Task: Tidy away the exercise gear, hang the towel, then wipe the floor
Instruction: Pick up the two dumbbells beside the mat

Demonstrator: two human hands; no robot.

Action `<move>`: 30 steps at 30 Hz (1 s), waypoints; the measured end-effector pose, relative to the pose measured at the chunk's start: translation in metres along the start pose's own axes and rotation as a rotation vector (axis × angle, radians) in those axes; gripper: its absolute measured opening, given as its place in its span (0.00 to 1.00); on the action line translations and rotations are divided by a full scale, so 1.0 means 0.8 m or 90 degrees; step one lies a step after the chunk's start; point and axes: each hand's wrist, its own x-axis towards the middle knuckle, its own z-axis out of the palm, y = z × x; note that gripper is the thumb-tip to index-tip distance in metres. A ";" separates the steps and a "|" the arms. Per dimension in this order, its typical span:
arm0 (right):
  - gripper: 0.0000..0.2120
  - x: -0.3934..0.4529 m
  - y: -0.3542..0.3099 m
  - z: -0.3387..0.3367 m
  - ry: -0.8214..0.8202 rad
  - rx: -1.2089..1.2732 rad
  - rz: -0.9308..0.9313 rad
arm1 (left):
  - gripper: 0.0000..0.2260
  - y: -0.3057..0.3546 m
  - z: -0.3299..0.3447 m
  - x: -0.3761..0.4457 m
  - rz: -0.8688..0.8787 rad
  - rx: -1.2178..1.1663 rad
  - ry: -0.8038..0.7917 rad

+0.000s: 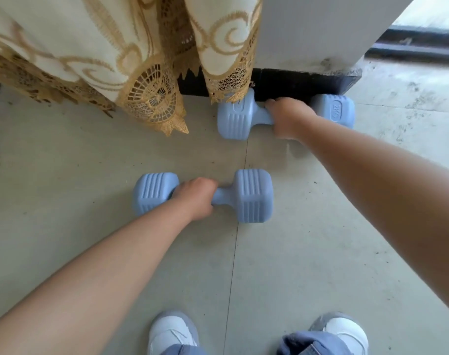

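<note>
Lying on the floor (90, 155): two blue dumbbells, far one (233, 119) against the skirting, near one (254, 196) in the open. Rigid, probably heavy; grip the handles. Right hand (290, 119) and left hand (195, 198) clenched there.

The handle of each blue dumbbell is mostly hidden inside a closed grip. The lace curtain (151, 73) covers the top of the far dumbbell (235, 116). Both shoes (172, 331) are cut off by the bottom edge, and both arms by the side edges.
</note>
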 end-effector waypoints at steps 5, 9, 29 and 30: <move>0.19 -0.042 0.026 -0.002 0.202 0.030 -0.125 | 0.11 0.009 0.008 -0.004 0.015 0.012 0.050; 0.17 -0.090 0.067 0.024 0.290 0.016 -0.121 | 0.09 0.033 0.007 0.007 0.035 -0.016 0.064; 0.21 -0.187 0.081 0.078 0.202 0.483 0.198 | 0.07 0.138 -0.018 0.079 0.139 0.040 0.114; 0.21 -0.185 0.078 0.078 0.201 0.481 0.195 | 0.08 0.136 -0.018 0.078 0.137 0.042 0.117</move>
